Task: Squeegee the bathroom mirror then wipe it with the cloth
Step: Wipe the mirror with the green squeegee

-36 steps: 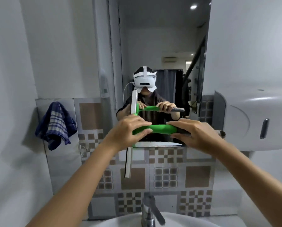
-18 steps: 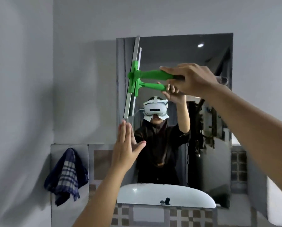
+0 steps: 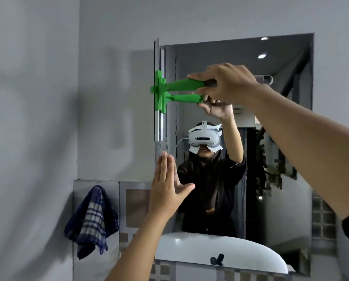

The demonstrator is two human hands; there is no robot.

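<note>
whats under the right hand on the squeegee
The right hand wraps the rear of the green squeegee handle, where a dark grip section begins. The rest of that grip is covered by the fingers.

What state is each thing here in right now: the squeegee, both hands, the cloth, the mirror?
Squeegee: blade upright, at the mirror's left edge.
Right hand: shut on the squeegee's handle.
Left hand: open, flat, empty, below the blade.
Cloth: hanging on the wall, untouched.
Mirror: fixed to the wall.

No writing, label, brand or number can be read anywhere here. The green squeegee (image 3: 161, 92) and the checked cloth (image 3: 91, 220) both look unmarked.
</note>
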